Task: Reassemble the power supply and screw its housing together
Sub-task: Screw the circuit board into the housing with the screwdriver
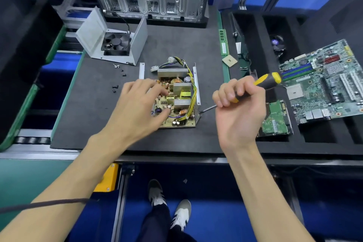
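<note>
- Currently, left hand (137, 108) — fingers spread — steadies the power supply board (176, 100).
- Right hand (237, 102) grips the screwdriver (261, 84); seat its tip squarely before turning.

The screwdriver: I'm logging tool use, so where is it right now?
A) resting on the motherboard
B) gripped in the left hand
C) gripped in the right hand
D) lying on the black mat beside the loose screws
C: the right hand is curled round the yellow and black handle of the screwdriver, its shaft pointing toward the open power supply, over which the left hand reaches.
</note>
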The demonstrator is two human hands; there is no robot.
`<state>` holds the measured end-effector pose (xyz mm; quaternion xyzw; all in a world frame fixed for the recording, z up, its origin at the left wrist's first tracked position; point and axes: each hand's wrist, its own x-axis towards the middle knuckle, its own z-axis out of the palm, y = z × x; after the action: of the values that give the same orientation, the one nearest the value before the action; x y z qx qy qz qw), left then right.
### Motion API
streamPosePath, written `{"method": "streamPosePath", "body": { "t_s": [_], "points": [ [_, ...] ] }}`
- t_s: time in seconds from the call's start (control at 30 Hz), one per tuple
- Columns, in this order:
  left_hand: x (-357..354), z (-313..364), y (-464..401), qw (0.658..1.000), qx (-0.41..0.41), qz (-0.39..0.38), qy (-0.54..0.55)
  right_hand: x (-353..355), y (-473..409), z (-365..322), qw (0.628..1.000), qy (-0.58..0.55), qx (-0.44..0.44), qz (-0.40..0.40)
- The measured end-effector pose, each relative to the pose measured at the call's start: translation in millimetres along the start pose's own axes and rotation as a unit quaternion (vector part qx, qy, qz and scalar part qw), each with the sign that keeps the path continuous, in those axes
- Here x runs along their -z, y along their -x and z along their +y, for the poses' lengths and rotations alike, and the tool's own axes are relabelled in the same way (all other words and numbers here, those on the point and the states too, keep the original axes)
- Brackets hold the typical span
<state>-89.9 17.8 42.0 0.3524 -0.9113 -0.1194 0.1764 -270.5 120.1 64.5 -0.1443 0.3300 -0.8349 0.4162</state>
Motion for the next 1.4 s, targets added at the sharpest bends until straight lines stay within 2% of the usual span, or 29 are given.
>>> {"method": "streamPosePath", "body": {
  "t_s": [0.17, 0.37, 0.43, 0.53, 0.6, 0.73, 1.03, 1.23, 1.3, 1.4],
  "points": [
    [-23.8, -12.6, 11.1, 0.999, -0.015, 0.006, -0.028, 6.8, 14.2, 17.4, 0.996, 0.088, 0.013, -0.026],
    [-25.1, -15.3, 11.9, 0.999, -0.028, 0.015, -0.017, 2.8, 13.6, 22.5, 0.994, 0.099, 0.016, -0.046],
    [-23.5, -11.6, 14.8, 0.999, -0.029, 0.039, 0.004, 1.5, 11.8, 20.5, 0.995, 0.084, 0.011, -0.048],
    [-21.0, 1.1, 24.0, 0.991, -0.019, 0.122, 0.042, 3.0, 8.7, 16.2, 0.998, 0.059, 0.006, -0.038],
    [-21.7, 11.9, 30.8, 0.987, -0.035, 0.142, 0.064, 4.6, 7.0, 14.2, 0.999, 0.036, -0.004, -0.027],
    [-26.3, 20.8, 33.0, 0.991, -0.083, 0.074, 0.076, 6.2, 3.7, 10.6, 1.000, 0.010, -0.009, -0.020],
    [-19.4, 19.9, 26.0, 0.992, -0.028, 0.050, 0.112, 2.3, 3.5, 5.4, 0.999, 0.007, -0.011, -0.029],
    [-13.0, 19.6, 24.7, 0.993, -0.026, 0.007, 0.112, -6.2, 3.7, 10.8, 0.999, 0.002, -0.020, -0.039],
    [-11.9, 19.8, 24.9, 0.992, -0.015, 0.011, 0.123, -8.8, 2.8, 12.3, 0.999, 0.006, -0.017, -0.042],
    [-9.1, 16.3, 24.6, 0.992, 0.025, 0.087, 0.093, -11.5, -0.2, 14.7, 0.999, 0.021, -0.010, -0.031]
  ]
}}
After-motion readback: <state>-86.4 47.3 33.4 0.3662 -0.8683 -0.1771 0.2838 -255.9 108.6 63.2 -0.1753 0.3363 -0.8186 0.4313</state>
